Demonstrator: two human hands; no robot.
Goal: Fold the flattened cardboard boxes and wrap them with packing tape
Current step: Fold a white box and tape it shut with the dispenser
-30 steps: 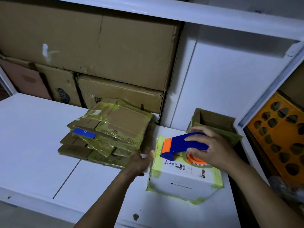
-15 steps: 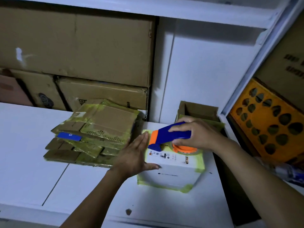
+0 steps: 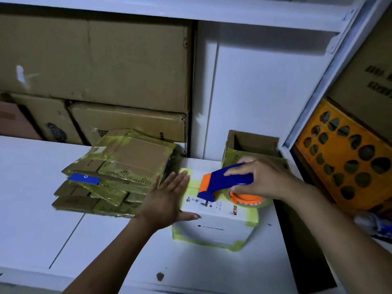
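Cardboard flats point(image 3: 127, 164) sit stacked just left of the white box point(image 3: 214, 230). The left hand point(image 3: 167, 200) lies flat, fingers straight, bracing the box's left edge, and the right hand point(image 3: 263, 179) grips the blue dispenser point(image 3: 229, 180) on top. If that brace slips, the box could skid and the tape point(image 3: 265, 204) wrinkle.

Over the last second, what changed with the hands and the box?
The left hand moved right from beside the stack of flattened boxes and now presses flat on the white box, at its left edge. The right hand still grips the tape dispenser on the box; the stack stayed put.
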